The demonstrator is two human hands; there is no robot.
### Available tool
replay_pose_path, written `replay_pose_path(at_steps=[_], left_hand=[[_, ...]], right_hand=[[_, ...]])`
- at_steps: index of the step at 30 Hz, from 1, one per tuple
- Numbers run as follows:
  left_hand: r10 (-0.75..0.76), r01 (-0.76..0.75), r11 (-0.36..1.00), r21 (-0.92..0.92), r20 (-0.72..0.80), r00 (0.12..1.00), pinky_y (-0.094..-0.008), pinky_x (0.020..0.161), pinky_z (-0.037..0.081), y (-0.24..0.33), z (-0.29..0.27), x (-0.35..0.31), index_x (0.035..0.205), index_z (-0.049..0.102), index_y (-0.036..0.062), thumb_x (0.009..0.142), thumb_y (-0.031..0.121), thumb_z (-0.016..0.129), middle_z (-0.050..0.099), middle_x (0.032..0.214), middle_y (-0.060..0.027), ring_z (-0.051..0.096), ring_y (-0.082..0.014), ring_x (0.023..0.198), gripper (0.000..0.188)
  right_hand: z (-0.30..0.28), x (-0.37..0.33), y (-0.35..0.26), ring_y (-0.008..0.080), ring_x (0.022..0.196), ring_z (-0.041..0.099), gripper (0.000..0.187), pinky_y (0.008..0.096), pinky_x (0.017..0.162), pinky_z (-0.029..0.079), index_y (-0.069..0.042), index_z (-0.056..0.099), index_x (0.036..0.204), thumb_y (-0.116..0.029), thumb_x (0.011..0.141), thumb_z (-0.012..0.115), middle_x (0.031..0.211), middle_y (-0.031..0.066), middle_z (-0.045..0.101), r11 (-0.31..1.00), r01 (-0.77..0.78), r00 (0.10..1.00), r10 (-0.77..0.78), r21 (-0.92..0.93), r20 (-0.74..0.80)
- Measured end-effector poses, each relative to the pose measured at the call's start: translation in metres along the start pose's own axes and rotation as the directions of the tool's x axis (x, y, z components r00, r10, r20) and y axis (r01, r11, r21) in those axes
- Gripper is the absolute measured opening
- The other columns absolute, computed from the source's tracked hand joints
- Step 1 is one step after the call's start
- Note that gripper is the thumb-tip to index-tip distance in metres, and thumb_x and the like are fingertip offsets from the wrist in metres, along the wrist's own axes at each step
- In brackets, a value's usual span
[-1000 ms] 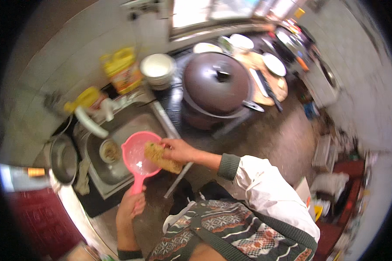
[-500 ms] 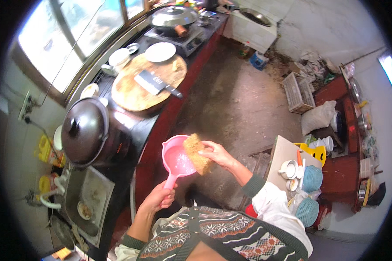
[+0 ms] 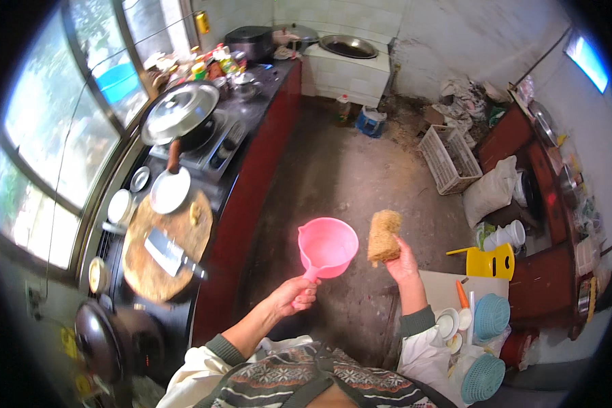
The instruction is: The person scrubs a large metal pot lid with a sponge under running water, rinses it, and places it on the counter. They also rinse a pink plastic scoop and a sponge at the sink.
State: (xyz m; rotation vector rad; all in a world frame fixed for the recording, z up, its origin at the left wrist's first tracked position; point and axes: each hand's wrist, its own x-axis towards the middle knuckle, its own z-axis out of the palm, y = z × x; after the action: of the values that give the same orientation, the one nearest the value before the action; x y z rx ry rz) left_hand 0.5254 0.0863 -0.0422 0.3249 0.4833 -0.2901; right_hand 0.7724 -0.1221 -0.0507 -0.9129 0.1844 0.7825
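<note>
My left hand is closed round the handle of a pink plastic water ladle, held out over the floor with its bowl turned up. Inside, the bowl looks smooth and pink; whether any water is in it I cannot tell. To the right, apart from the ladle, my right hand grips a rough, tan, fibrous loofah by its lower right side. Part of the loofah covers my fingertips.
Along the left counter are a round chopping board with a cleaver, a lidded wok and a dark pot. At right stand a small table with blue baskets, a yellow stool and a crate.
The loofah has moved right, away from the ladle's rim, in my right hand. The ladle has also shifted right in view. My view has turned toward the far end of the room.
</note>
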Motion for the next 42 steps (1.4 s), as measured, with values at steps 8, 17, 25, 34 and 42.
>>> replay_pose_path(at_steps=[8,17,25,34,42], left_hand=[[-0.133,0.132,0.991,0.021,0.144,0.981,-0.0193,0.035,0.025,0.143,0.077,0.203,0.104,0.050,0.0064,0.090,0.006,0.053,0.045,0.066,0.0016,0.034,-0.0050,0.044,0.014],[-0.069,0.058,0.994,0.095,0.112,0.991,-0.0192,0.035,0.026,0.339,0.127,0.408,0.107,0.052,0.0065,0.089,0.004,0.052,0.042,0.065,0.0026,0.035,-0.0053,0.045,0.019],[0.095,-0.094,0.989,0.115,-0.002,0.996,-0.0198,0.034,0.023,0.554,0.162,0.505,0.109,0.053,0.0068,0.086,0.007,0.054,0.044,0.065,0.0021,0.033,-0.0060,0.042,0.023],[0.412,-0.382,0.907,0.178,-0.186,0.892,-0.0209,0.034,0.024,0.785,0.172,0.615,0.110,0.052,0.0083,0.083,0.008,0.055,0.042,0.063,0.0007,0.034,-0.0078,0.041,0.027],[0.535,-0.350,0.787,0.508,-0.279,0.798,-0.0249,0.032,0.025,0.993,0.237,0.730,0.109,0.044,0.0081,0.081,0.002,0.054,0.043,0.062,-0.0025,0.036,-0.0107,0.038,0.030]], right_hand=[[-0.065,0.124,-0.166,0.0277,0.120,0.054,0.040,0.0467,0.100,0.044,-0.004,0.053,0.128,-0.025,0.094,0.059,0.126,0.0099,0.060,0.963,0.233,0.961,-0.207,0.133,-0.183],[-0.120,0.322,-0.278,0.0272,0.114,0.059,0.036,0.0441,0.090,0.050,-0.009,0.055,0.126,-0.030,0.097,0.055,0.125,0.0076,0.061,0.919,0.344,0.835,-0.206,0.191,-0.511],[0.004,0.623,-0.391,0.0278,0.124,0.051,0.042,0.0491,0.105,0.039,-0.008,0.050,0.133,-0.024,0.095,0.058,0.133,0.0097,0.055,0.973,0.205,0.927,-0.160,0.104,-0.339],[0.238,0.940,-0.453,0.0288,0.118,0.055,0.038,0.0514,0.099,0.044,-0.007,0.053,0.128,-0.011,0.091,0.059,0.125,0.0091,0.059,0.997,0.070,0.996,-0.072,0.035,0.053],[0.360,1.199,-0.475,0.0315,0.111,0.058,0.050,0.0564,0.087,0.050,-0.013,0.045,0.135,-0.009,0.086,0.057,0.123,0.0101,0.058,0.992,0.001,0.989,0.017,-0.125,0.144]])
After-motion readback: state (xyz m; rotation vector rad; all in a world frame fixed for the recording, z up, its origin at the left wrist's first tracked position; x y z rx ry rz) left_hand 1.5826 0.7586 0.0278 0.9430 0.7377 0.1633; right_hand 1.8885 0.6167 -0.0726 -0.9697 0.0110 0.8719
